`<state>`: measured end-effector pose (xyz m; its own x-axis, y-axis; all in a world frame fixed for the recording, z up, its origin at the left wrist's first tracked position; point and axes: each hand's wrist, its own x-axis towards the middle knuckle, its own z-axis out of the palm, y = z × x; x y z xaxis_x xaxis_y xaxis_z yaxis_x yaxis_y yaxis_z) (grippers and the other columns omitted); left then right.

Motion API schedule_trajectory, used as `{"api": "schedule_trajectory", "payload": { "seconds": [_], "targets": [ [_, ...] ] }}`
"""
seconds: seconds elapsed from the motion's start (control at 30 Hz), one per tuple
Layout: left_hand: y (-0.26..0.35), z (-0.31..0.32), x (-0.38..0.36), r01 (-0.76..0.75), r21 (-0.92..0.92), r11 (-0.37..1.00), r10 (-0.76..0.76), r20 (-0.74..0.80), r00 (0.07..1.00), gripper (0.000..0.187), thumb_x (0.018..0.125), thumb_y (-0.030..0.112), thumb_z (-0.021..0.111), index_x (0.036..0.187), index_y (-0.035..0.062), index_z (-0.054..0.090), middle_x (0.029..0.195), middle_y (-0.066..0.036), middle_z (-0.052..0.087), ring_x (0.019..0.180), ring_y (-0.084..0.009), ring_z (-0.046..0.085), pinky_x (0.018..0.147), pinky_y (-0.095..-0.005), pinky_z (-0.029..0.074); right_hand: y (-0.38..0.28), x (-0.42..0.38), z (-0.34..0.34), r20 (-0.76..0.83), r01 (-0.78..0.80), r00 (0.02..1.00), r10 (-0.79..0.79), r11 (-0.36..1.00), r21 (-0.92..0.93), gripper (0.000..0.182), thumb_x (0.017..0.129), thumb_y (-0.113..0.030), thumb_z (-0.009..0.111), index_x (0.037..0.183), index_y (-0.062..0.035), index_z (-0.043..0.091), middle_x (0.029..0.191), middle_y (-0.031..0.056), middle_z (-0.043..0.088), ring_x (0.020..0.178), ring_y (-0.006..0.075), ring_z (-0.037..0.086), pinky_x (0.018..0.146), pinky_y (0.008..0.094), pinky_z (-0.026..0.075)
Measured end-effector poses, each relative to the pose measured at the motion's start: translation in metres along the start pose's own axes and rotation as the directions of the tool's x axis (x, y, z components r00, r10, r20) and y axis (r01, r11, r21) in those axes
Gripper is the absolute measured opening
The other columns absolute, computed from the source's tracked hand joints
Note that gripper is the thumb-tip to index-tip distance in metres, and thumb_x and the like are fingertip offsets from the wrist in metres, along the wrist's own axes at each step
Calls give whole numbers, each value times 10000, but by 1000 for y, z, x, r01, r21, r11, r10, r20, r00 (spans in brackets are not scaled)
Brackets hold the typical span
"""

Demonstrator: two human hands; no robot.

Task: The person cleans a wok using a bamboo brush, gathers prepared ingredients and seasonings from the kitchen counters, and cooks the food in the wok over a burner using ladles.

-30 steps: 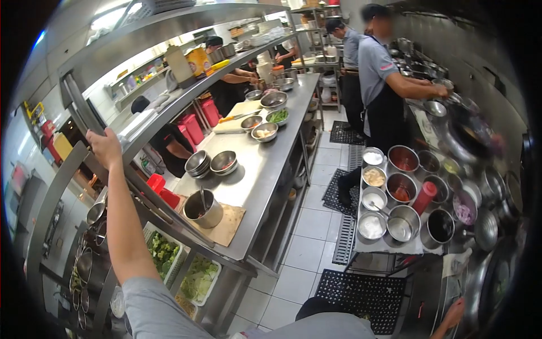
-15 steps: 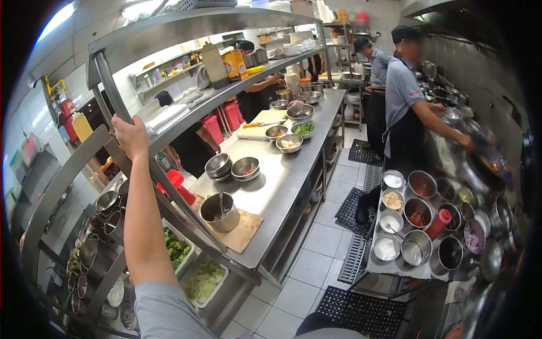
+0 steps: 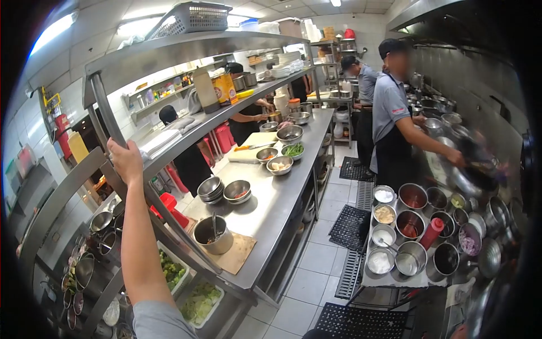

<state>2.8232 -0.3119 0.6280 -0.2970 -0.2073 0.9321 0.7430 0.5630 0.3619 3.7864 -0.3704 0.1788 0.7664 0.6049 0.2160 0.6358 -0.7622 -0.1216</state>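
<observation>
My left hand [image 3: 125,160] reaches up at the left with its fingers wrapped round the steel shelf post [image 3: 106,107], near the end of the middle shelf. Beside it on that shelf lie stacked white cloths [image 3: 162,142]. Below and right of my forearm, a deep steel pot [image 3: 214,237] with a utensil in it stands on a wooden board [image 3: 240,253]. Trays of broccoli [image 3: 171,271] and cut pale-green leaves [image 3: 199,302] sit low beside the forearm. My right hand cannot be made out in view.
Steel bowls [image 3: 237,191] stand on the long counter [image 3: 265,220]. At right, a cart holds sauce pots [image 3: 413,196] and a red squeeze bottle [image 3: 432,233]. A co-worker [image 3: 392,113] handles a blurred pan at the stove. Black mats [image 3: 361,323] lie on the tiled floor.
The view has tilted up and shifted slightly, showing more of the top shelf and its basket. My left hand keeps its grip on the post. The co-worker's pan has moved.
</observation>
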Motion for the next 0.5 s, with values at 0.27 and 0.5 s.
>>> {"api": "schedule_trajectory", "payload": {
  "seconds": [0.27, 0.5],
  "targets": [
    [3, -4, 1, 59, -11, 998, -59, 56, 997, 510, 845, 259, 512, 1248, -10, 355, 1138, -292, 530, 1019, -437, 530, 869, -479, 414, 5, -6, 2, 17, -70, 997, 69, 998, 9, 408, 947, -360, 348, 920, -41, 600, 887, 201, 615, 817, 414, 567, 688, 491, 439],
    [-37, 21, 14, -50, -5, 999, 50, -8, 999, 520, 862, 280, 502, 1268, -3, 344, 1186, -291, 501, 1049, -431, 520, 890, -463, 413, 13, -3, 25, -111, -46, 992, 54, 996, 72, 383, 944, -352, 379, 933, -54, 619, 869, 197, 623, 789, 393, 593, 675, 490, 462]
  ]
}}
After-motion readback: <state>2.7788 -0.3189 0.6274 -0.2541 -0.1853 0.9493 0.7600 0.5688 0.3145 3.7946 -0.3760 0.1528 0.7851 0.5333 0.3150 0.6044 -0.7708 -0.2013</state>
